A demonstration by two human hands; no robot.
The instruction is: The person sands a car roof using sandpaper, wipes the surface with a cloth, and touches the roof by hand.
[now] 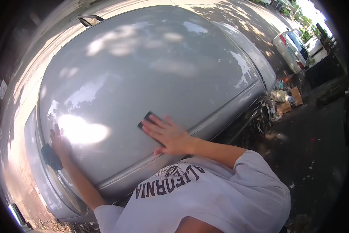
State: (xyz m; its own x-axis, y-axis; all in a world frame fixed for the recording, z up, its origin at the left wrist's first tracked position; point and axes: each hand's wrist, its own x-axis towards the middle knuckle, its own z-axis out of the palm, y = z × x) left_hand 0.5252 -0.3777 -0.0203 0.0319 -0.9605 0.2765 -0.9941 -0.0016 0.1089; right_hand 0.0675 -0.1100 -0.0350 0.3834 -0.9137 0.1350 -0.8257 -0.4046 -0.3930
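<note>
A grey car roof fills the middle of the view, with bright reflections on it. My right hand lies over a dark, flat rectangular block on the roof near its close edge. Its fingers reach across the block, and part of the block is hidden beneath them. Farther left, my left hand rests on the roof near the rear glass side, fingers extended. A bunched dark teal cloth sits beside that hand's wrist; whether they touch I cannot tell.
A side mirror sticks out at the right. Beyond it, cardboard and litter lie on the ground. Another silver car is parked at the upper right. Tree shadows fall on the pavement behind the roof.
</note>
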